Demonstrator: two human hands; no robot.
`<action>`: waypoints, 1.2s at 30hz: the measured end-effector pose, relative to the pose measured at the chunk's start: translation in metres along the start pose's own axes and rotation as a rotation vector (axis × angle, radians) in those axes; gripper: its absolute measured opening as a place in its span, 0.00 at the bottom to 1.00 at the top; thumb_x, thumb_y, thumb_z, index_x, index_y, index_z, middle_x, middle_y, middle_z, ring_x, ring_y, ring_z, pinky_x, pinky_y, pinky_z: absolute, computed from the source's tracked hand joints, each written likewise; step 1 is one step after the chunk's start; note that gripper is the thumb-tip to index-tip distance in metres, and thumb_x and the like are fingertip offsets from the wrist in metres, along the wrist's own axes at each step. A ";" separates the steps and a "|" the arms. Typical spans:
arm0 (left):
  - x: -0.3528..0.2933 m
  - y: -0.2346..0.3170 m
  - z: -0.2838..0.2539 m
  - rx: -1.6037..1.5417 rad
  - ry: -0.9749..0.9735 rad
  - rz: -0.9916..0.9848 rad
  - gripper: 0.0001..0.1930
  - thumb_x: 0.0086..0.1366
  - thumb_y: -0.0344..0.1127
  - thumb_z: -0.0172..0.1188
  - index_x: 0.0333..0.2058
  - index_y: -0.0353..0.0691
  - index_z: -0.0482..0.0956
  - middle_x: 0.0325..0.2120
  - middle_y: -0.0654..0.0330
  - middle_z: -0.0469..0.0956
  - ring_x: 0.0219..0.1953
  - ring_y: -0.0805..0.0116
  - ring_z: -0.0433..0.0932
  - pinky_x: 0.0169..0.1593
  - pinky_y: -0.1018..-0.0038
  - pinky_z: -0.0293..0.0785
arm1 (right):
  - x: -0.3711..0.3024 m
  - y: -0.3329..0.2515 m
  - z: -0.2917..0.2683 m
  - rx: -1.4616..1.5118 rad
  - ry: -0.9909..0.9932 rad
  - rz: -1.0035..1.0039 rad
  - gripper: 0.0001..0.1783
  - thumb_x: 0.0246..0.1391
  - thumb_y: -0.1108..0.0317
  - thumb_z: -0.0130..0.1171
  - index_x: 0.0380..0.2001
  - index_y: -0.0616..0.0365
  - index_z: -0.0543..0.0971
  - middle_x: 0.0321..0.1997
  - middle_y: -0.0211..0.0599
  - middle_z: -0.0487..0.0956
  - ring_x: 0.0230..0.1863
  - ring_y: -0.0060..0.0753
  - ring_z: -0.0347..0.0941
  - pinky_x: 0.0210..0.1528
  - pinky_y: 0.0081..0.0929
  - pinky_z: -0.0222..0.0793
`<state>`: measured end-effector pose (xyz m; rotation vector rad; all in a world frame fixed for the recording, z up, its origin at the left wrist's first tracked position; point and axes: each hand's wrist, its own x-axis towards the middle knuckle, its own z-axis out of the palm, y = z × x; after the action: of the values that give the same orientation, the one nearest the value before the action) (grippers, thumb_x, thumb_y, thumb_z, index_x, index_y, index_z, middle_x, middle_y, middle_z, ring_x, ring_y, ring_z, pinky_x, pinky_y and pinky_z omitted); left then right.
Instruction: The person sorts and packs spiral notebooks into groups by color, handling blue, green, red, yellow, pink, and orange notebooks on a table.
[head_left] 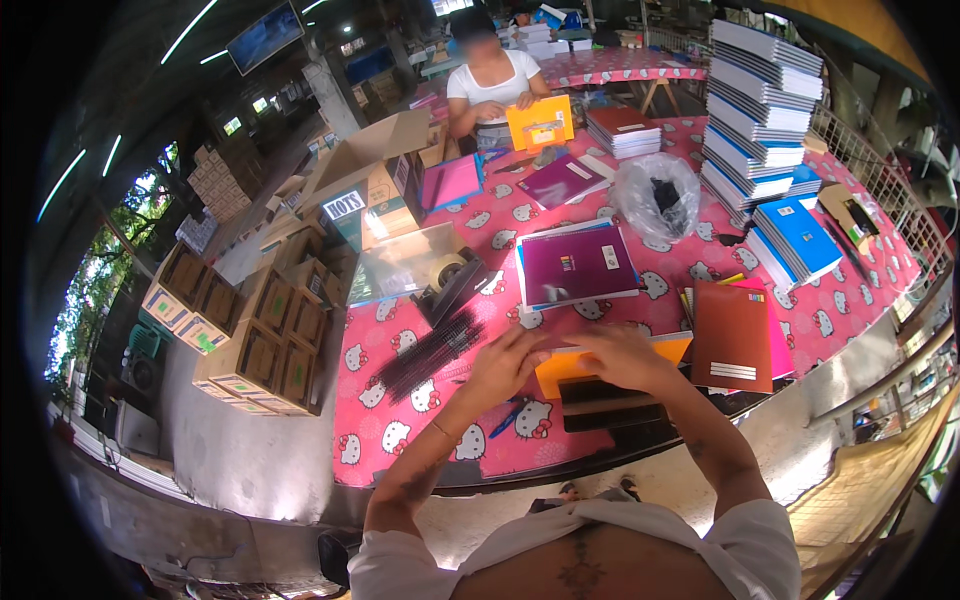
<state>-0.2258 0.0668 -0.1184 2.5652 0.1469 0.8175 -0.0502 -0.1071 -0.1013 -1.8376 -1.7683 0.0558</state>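
At the near edge of the table, both my hands are at a yellow-orange notebook point(672, 347) that stands tilted. My left hand point(508, 362) has its fingers closed at the notebook's left end. The fingers of my right hand point(622, 355) bend over its upper edge, hiding part of it. Just in front of me, below the notebook, sits a dark brown block-like object point(612, 403). Left of my left hand lies a bundle of black spiral binding coils point(430, 355). A blue pen point(507, 420) rests near my left wrist. Beyond my hands is a purple notebook point(575, 265) on a small stack.
Red-brown notebooks point(733, 335) lie at my right. A tape dispenser point(450, 288) and an open carton point(385, 190) stand on the left. A tall notebook stack point(762, 115), blue notebooks point(797, 240) and a clear plastic bag point(655, 197) stand at right. Across, a person point(493, 85) holds a yellow notebook.
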 end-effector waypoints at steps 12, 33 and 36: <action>-0.068 0.025 0.087 0.485 -0.108 -0.176 0.45 0.66 0.61 0.53 0.68 0.29 0.57 0.69 0.38 0.56 0.73 0.43 0.51 0.69 0.36 0.43 | -0.012 0.015 0.003 -0.153 -0.073 0.192 0.15 0.64 0.54 0.53 0.49 0.39 0.82 0.35 0.39 0.84 0.38 0.48 0.81 0.42 0.49 0.74; -0.005 0.020 0.084 0.802 0.022 0.041 0.42 0.68 0.63 0.48 0.63 0.27 0.64 0.65 0.36 0.61 0.70 0.41 0.58 0.68 0.40 0.52 | -0.037 0.052 -0.012 -0.198 -0.091 0.137 0.17 0.58 0.57 0.59 0.51 0.41 0.80 0.33 0.44 0.83 0.37 0.52 0.81 0.45 0.50 0.72; -0.064 0.035 0.100 0.560 -0.092 0.075 0.39 0.70 0.59 0.48 0.64 0.27 0.62 0.67 0.37 0.59 0.72 0.42 0.54 0.70 0.42 0.48 | -0.039 0.041 -0.008 -0.224 -0.088 0.098 0.17 0.58 0.58 0.59 0.51 0.40 0.80 0.34 0.43 0.83 0.39 0.52 0.81 0.45 0.50 0.72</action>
<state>-0.2218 -0.0169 -0.2092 3.1437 0.2871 0.7639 -0.0143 -0.1440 -0.1263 -2.1106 -1.8045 -0.0252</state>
